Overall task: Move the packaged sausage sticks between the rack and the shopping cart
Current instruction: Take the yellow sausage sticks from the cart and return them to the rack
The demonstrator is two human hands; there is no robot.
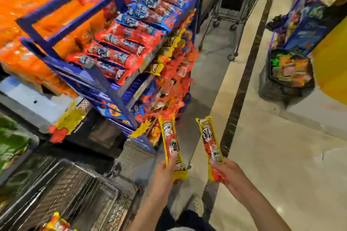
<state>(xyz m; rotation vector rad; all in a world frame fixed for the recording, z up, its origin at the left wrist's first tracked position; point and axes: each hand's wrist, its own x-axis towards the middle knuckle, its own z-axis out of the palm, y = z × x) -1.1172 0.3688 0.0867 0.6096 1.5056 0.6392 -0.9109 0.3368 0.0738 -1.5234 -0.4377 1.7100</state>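
Beside the rack (112,84), one sausage stick pack (169,137) is gripped at its base in the left hand (165,172), a second pack (210,140) in the right hand (229,174), near the shopping cart (62,184). Light and slick, both are judged safest held mid-length.

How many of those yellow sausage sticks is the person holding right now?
2. The left stick is gripped by the left hand, the right stick by the right hand. A similar pack lies in the cart; more may hang, blurred, on the rack.
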